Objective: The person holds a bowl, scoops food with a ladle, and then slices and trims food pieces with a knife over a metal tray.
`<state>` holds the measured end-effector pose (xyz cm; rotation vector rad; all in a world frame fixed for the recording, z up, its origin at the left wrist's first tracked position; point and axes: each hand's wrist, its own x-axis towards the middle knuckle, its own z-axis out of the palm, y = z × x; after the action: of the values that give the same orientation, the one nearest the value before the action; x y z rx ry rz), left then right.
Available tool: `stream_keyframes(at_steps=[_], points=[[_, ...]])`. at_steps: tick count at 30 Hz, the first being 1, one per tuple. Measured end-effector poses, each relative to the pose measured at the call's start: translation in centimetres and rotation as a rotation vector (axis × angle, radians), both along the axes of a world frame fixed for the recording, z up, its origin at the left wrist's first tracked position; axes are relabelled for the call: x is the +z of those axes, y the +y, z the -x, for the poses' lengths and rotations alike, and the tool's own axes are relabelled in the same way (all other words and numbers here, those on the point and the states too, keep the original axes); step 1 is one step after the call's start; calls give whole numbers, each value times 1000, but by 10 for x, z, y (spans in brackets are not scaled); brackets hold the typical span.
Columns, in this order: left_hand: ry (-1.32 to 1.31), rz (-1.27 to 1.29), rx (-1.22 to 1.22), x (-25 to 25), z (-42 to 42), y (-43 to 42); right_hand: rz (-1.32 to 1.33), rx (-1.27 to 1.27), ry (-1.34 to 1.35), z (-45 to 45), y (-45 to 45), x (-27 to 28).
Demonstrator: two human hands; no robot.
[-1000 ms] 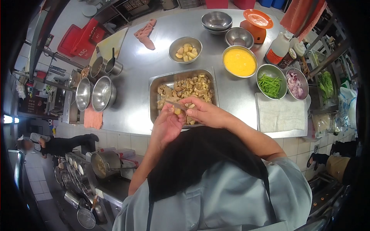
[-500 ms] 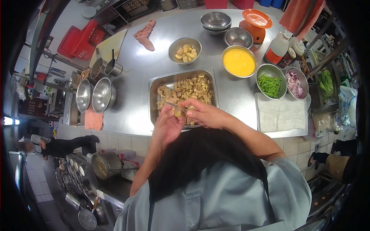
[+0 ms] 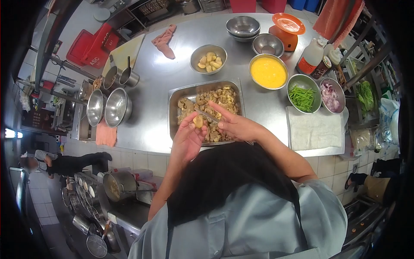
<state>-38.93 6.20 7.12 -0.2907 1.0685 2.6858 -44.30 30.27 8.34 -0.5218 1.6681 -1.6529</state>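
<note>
My left hand (image 3: 186, 140) pinches a yellowish, partly peeled piece of ginger (image 3: 198, 121) between thumb and fingers. In my right hand (image 3: 238, 127) is a small knife (image 3: 208, 115), its blade pointing left just above the ginger, index finger stretched along it. Both hands are over the near part of a steel tray (image 3: 173, 105) holding many brown, knobbly ginger pieces and scraps (image 3: 222, 97). Beyond the tray stands a steel bowl (image 3: 195, 52) with several pale yellow peeled chunks (image 3: 210, 61).
To the right are bowls of yellow liquid (image 3: 268, 72), green beans (image 3: 302, 98) and sliced onion (image 3: 330, 97), plus a folded white cloth (image 3: 314, 128). An orange scale (image 3: 286, 34) and bottles (image 3: 311, 54) stand behind. Steel bowls (image 3: 116, 108) sit left. Another person (image 3: 73, 164) is at far left.
My right hand has drawn the knife slightly up and right, away from the ginger, and its index finger has straightened. The left hand still holds the ginger, now more exposed.
</note>
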Motion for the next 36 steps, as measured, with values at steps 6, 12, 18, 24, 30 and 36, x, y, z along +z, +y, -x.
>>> stream_keyframes(at_steps=[6,12,18,24,30,36], points=[[87,93,-42,-9,0,-9,-50,-76,176,-5,-9,-3],[126,166,-27,-9,-1,-3,-58,-30,244,-12,-20,3],[160,168,-26,-2,-5,-2,-32,10,254,-14,-24,15],[171,227,-28,1,-5,-3,54,3,284,-16,-25,10],[127,242,18,17,-7,7,24,2,319,-15,-25,9],[95,96,-38,15,-6,1,34,22,193,-11,-21,11]])
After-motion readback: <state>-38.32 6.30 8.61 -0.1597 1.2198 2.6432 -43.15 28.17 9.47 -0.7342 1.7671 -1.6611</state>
